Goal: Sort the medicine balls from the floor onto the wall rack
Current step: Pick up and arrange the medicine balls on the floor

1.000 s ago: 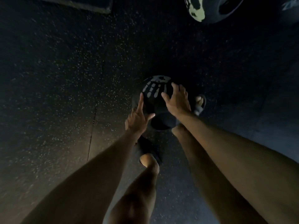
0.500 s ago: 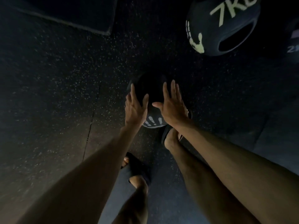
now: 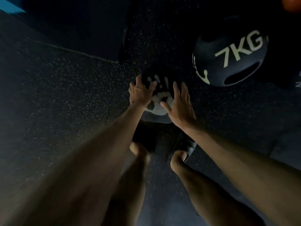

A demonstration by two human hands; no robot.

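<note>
A small black medicine ball [image 3: 160, 97] with a white handprint on it lies on the speckled rubber floor, just ahead of my feet. My left hand [image 3: 140, 93] grips its left side, fingers curled over the top. On the ball's right side rests my right hand [image 3: 180, 106], fingers straight and thumb spread across the print. A larger dark ball marked 7KG [image 3: 231, 57], with a handle slot, lies on the floor to the upper right, apart from both hands. The wall rack is not in view.
A dark mat [image 3: 73, 30] lies on the floor at the upper left. Part of another dark ball [image 3: 298, 79] shows at the right edge, and something orange [image 3: 291, 4] at the top right corner. My sandalled feet [image 3: 187, 149] stand right behind the small ball.
The small ball has turned between my hands, so its handprint now faces up. My left fingers have curled over it. The 7KG ball has come further into view.
</note>
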